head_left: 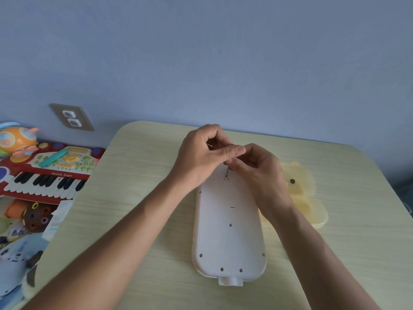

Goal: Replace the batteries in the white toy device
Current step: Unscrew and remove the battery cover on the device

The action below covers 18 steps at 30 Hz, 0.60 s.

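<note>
The white toy device (229, 233) lies face down along the middle of the pale wooden table (138, 198), its flat back with several screw holes turned up. A thin screwdriver (227, 172) stands upright with its tip in a small recess near the device's far end. My right hand (257, 168) pinches the screwdriver's shaft. My left hand (205, 153) is closed over the top of the tool, which hides its handle. No batteries are in view.
A pale yellow duck-shaped toy (301, 193) lies just right of the device, partly behind my right forearm. Left of the table sit a red toy keyboard (44, 175), an orange toy (17, 139) and other toys. A wall socket (71, 117) is on the blue wall.
</note>
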Available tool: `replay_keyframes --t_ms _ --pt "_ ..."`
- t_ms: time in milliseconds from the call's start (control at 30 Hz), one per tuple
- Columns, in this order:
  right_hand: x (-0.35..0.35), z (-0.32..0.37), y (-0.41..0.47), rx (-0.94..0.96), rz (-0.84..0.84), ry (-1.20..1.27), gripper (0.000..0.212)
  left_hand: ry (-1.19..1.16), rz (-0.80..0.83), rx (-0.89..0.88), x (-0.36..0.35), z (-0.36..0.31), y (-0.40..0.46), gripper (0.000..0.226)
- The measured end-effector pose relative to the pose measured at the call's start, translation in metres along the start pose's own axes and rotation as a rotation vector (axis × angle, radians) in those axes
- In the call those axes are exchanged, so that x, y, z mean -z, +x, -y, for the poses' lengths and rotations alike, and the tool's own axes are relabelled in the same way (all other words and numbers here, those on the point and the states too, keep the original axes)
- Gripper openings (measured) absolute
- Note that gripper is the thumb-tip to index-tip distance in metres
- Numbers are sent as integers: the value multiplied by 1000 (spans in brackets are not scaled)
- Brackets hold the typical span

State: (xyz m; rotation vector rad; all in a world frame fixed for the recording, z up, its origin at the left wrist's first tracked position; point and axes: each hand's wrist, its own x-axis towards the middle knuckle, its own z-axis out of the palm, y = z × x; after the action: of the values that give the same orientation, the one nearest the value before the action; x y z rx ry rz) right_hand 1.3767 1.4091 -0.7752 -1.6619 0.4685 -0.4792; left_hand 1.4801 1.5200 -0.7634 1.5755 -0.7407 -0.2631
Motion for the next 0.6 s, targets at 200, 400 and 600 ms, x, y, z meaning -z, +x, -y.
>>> replay_keyframes --t_ms 200,400,600 --pt "-1 -1 -2 -4 -11 -7 12 82 -2 57 -7 -2 5 40" --pt "0 -2 0 -6 -18 25 15 208 20 35 0 4 -11 23" --pt "0 1 -1 -1 -10 16 15 420 -6 18 5 14 -40 18"
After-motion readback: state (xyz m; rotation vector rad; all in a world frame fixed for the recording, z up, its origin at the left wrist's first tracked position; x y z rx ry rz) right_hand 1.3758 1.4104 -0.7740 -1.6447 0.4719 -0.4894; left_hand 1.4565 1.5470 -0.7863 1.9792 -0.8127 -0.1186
